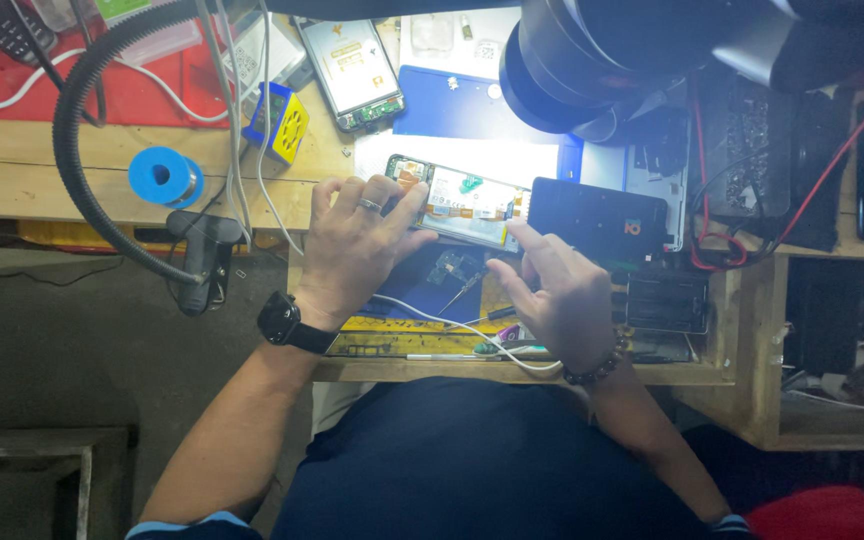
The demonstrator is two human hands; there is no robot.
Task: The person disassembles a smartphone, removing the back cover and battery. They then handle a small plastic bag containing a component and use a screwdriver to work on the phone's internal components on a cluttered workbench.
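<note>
- opened phone (467, 205) lies flat on the worktop (12, 165) near its front edge, back cover off, so you see the guts: pale shiny battery area, teal and orange bits, small boards at each end. long rounded rectangle, lit hard by the lamp (592, 70) above.
- left hand (357, 250) rests on the phone's left end, fingers spread and laid over that edge, pinning it rather than wrapped round it. metal ring on one finger, black watch (282, 322) with a square face on the wrist.
- right hand (557, 290) sits at the phone's lower right corner, index finger stretched out onto the corner, other fingers loosely curled. can't tell if there's anything pinched under them. dark bead bracelet (597, 368) on the wrist.
- matte black rectangular block (597, 220) sits just right of the phone, touching or nearly so.
- blue mat (452, 110) under and behind the phone, smooth surface.
- second phone (352, 70) further back, screen lit, bottom board exposed.
- blue spool (164, 177), round with a hole in the middle, off to the left on bare pale wood.
- ribbed black flexible hose (77, 120) curves round the left side.
- thin white cable (452, 325) runs across the front edge under the right hand, next to a thin screwdriver (462, 292).
</note>
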